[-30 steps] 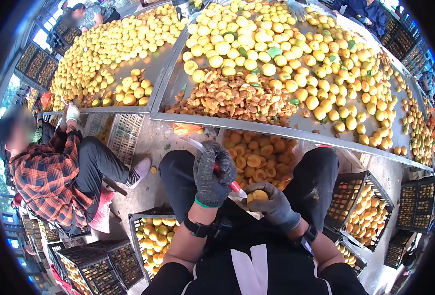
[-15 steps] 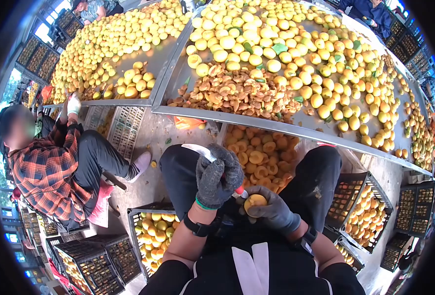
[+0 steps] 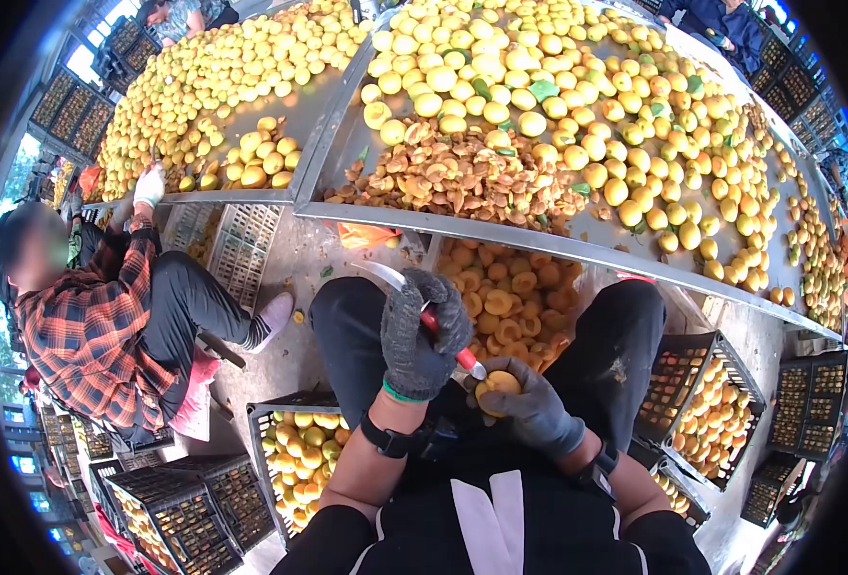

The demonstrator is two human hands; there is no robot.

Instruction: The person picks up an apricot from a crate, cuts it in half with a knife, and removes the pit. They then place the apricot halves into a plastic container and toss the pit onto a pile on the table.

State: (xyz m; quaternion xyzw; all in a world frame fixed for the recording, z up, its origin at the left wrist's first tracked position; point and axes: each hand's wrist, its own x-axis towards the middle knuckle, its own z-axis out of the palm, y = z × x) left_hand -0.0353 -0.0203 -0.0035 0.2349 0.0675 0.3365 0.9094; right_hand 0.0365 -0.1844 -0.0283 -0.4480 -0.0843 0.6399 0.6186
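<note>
My left hand [image 3: 416, 335], in a dark grey knit glove, is closed around a red-handled knife [image 3: 465, 358]. The curved blade points up and left, away from the fruit. At the handle's other end, a short metal tip is at or very near the apricot [image 3: 497, 385]; contact cannot be made out. That apricot is in my right hand [image 3: 546, 414], gripped by grey-gloved fingers above my lap. Beyond my hands, between my knees, halved apricots [image 3: 505, 299] fill a container under the table edge.
A metal-edged table [image 3: 539, 247] bears whole apricots [image 3: 625, 177] and a heap of brown-orange scraps [image 3: 462, 177]. Black crates of fruit stand at my left [image 3: 301, 465] and right [image 3: 716, 417]. A person in a checked shirt [image 3: 89, 345] sits to my left.
My left hand has tilted, so more of the red handle shows and the blade has swung up. The apricot stays in my right hand, nearly still. The seated person's gloved hand moved slightly.
</note>
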